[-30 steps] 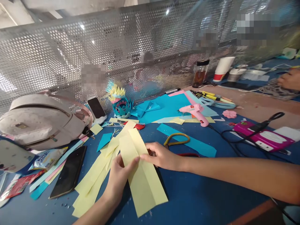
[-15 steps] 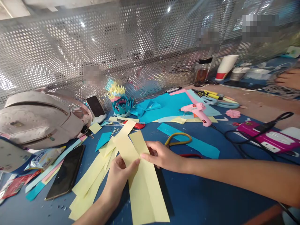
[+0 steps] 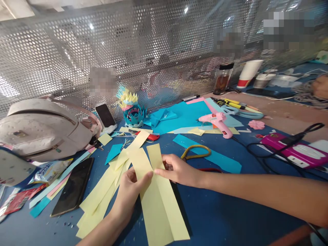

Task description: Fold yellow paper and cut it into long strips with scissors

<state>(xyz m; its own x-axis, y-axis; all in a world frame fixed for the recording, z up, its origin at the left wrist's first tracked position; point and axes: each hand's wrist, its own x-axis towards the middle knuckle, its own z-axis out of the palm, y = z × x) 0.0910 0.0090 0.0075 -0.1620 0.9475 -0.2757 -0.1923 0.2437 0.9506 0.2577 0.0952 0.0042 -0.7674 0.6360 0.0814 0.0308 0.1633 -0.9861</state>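
Note:
A pale yellow paper strip (image 3: 157, 212) is between my hands, split from its top edge down to near my thumbs and joined below, where a lengthwise crease shows. My left hand (image 3: 130, 188) pinches the left half, thumb on top. On the right half, my right hand (image 3: 176, 169) does the same, its thumb tip close to my left one. Under and beside my left hand lie several more yellow strips (image 3: 102, 194). Scissors with yellow handles (image 3: 197, 152) rest beyond my right hand, partly hidden by it, over a blue paper strip (image 3: 220, 159).
A pink glue gun (image 3: 217, 123) lies by blue sheets (image 3: 189, 114). Behind them stands a folded-paper model (image 3: 132, 109). At left are a backpack (image 3: 48, 126) and a dark phone (image 3: 74, 188); at right, a magenta power strip (image 3: 289, 150). A perforated metal screen (image 3: 164, 48) borders the back.
The split at the top of the yellow strip has widened, its two halves standing further apart. Both hands keep their pinch with hardly any shift. The view has moved slightly.

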